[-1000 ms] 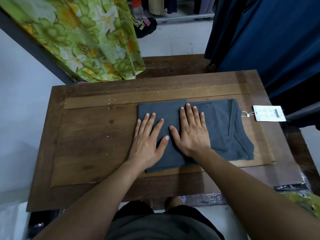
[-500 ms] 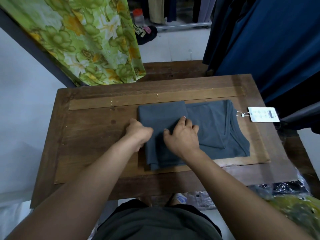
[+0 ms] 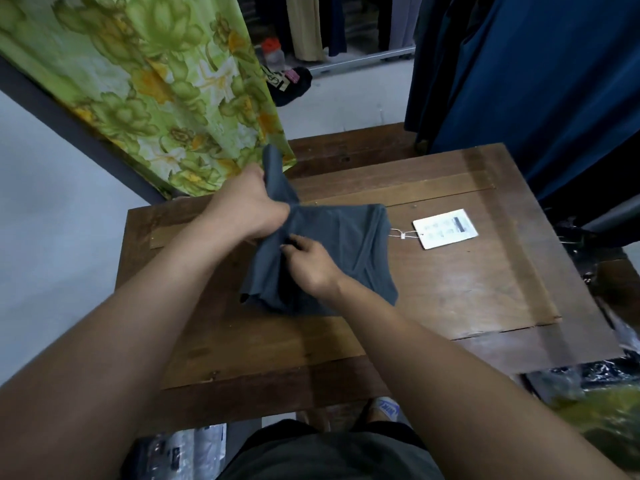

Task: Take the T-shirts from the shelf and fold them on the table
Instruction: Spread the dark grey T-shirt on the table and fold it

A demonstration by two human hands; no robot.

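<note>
On table [image 3: 467, 289]: grey T-shirt [image 3: 339, 237] (half lifted) in both grips.

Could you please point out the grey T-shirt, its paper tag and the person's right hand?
grey T-shirt [image 3: 343, 244], head view, flat middle of the cloth.
paper tag [image 3: 445, 228], head view, centre of the card.
right hand [image 3: 311, 265], head view, back of the hand.

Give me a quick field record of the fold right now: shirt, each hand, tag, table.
shirt: dark grey T-shirt, partly folded, left end lifted off the table
left hand: left hand grips the raised left end
right hand: right hand pinches the fabric near the middle
tag: white paper price tag lies flat on the table to the right of the shirt, tied on by a string
table: brown wooden table, shirt's right part rests on it
</note>
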